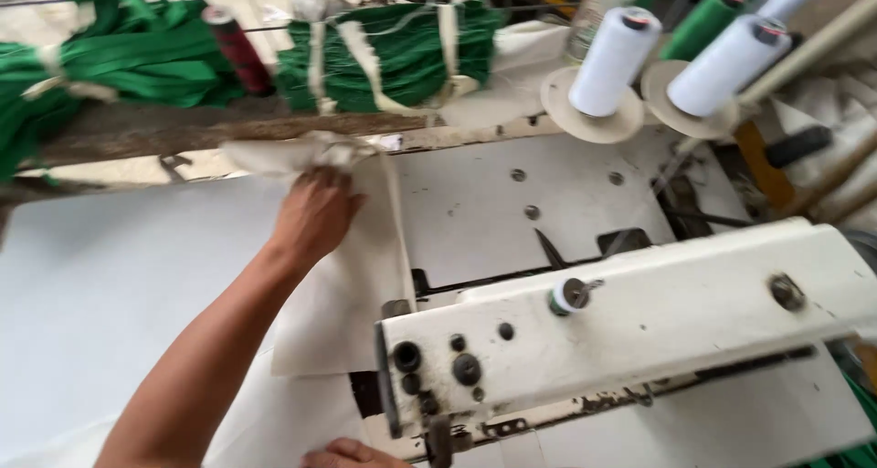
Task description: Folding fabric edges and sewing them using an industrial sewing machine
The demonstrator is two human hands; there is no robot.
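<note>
My left hand reaches across the table and grips the far bunched end of a white cloth piece, which lies flat beside the white sewing machine. The cloth's top edge is crumpled under my fingers. My right hand shows only partly at the bottom edge, near the machine's needle end, resting on white cloth; its fingers are mostly hidden.
Bundles of green fabric tied with white strips lie along the far edge, and more green fabric at the left. Two white thread cones stand at the upper right, a dark red spool behind. The white table extends left.
</note>
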